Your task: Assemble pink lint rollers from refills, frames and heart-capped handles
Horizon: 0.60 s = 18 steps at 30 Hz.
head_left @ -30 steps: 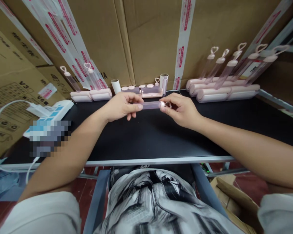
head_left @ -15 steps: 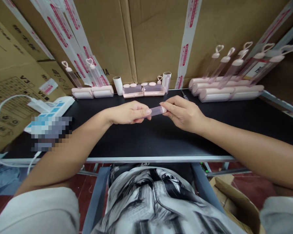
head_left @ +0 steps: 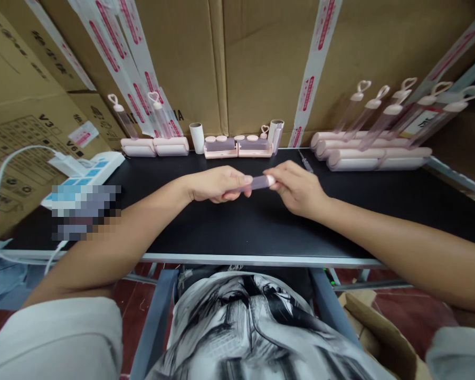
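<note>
Above the middle of the black table, a small translucent purplish tube (head_left: 260, 183) lies nearly level between my hands. My left hand (head_left: 216, 183) is closed around its left end, thumb along the top. At the other end, the fingertips of my right hand (head_left: 298, 191) pinch the pale pink cap (head_left: 270, 181). Whether the cap is fully seated I cannot tell. Behind the hands stands a pair of pink cases (head_left: 255, 153) with purple tubes and round caps, between two white cylinders (head_left: 197, 138) (head_left: 276, 132).
Pink cylindrical cases (head_left: 404, 159) with several heart-topped clear tubes (head_left: 391, 119) stand at the back right; similar cases (head_left: 171, 146) are at back left. A small screwdriver-like tool (head_left: 306, 162) lies behind my right hand. A power strip (head_left: 83, 179) with a white cable sits left. Cardboard (head_left: 261, 63) walls the back.
The view has shifted slightly, so the scene sits a little differently. Both hands keep their hold on the tube and cap. More of the small tool shows behind my right hand.
</note>
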{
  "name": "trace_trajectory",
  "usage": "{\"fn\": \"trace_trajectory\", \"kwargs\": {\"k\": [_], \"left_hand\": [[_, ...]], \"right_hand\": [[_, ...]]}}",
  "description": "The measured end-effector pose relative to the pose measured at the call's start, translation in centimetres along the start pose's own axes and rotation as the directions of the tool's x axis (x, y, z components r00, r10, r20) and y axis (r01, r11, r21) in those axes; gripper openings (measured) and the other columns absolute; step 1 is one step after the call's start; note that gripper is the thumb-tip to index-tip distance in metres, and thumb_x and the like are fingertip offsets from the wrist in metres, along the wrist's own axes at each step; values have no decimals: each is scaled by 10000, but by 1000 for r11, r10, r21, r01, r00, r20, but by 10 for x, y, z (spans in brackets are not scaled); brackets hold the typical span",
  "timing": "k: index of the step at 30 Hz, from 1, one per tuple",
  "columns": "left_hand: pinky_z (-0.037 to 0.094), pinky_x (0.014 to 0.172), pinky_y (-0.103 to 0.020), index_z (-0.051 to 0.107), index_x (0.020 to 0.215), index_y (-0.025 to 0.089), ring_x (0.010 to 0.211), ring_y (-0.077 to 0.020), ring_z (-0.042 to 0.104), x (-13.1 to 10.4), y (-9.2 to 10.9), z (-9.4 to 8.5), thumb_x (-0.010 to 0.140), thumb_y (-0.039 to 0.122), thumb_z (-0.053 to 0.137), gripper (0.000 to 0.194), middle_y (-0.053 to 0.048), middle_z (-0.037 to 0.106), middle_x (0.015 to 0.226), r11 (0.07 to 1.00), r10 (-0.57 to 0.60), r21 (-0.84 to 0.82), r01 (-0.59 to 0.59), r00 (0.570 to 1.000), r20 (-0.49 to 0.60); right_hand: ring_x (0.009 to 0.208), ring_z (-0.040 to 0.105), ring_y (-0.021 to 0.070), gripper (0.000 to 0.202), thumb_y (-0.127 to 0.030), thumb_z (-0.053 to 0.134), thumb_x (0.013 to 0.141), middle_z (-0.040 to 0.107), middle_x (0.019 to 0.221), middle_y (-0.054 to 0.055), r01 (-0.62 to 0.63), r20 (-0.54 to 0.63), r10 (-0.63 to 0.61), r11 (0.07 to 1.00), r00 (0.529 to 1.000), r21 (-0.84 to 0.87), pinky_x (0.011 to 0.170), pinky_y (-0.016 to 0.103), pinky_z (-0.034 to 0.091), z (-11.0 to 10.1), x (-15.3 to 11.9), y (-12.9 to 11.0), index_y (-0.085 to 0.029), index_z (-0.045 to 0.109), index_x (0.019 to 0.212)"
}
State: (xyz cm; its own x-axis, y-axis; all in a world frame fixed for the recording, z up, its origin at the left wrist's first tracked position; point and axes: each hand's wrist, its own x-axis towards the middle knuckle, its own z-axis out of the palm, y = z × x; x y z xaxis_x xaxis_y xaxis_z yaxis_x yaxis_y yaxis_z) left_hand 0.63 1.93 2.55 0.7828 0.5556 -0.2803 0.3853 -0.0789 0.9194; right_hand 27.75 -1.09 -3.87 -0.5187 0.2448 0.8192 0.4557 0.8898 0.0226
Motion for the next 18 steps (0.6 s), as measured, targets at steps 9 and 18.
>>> {"fn": "trace_trajectory", "kwargs": {"k": [9, 18], "left_hand": [[244, 367, -173, 705, 957, 132, 397, -55, 326, -4, 5, 6, 912, 781, 734, 651, 44, 478, 541, 999, 36, 18, -35, 999, -35], [327, 473, -216, 734, 952, 120, 466, -90, 416, -3, 8, 12, 960, 845, 594, 739, 26, 520, 548, 949, 136, 295, -115, 989, -52]], "right_hand": [[883, 753, 197, 289, -228, 626, 1087, 777, 1067, 86, -20, -30, 20, 1000, 999, -8, 782, 315, 637, -6, 1, -1, -252, 753, 1346], [828, 742, 188, 239, -208, 604, 1084, 778, 1007, 84, -17, 38, 18, 1000, 999, -18, 742, 298, 628, -7, -1, -3, -221, 743, 1278]]}}
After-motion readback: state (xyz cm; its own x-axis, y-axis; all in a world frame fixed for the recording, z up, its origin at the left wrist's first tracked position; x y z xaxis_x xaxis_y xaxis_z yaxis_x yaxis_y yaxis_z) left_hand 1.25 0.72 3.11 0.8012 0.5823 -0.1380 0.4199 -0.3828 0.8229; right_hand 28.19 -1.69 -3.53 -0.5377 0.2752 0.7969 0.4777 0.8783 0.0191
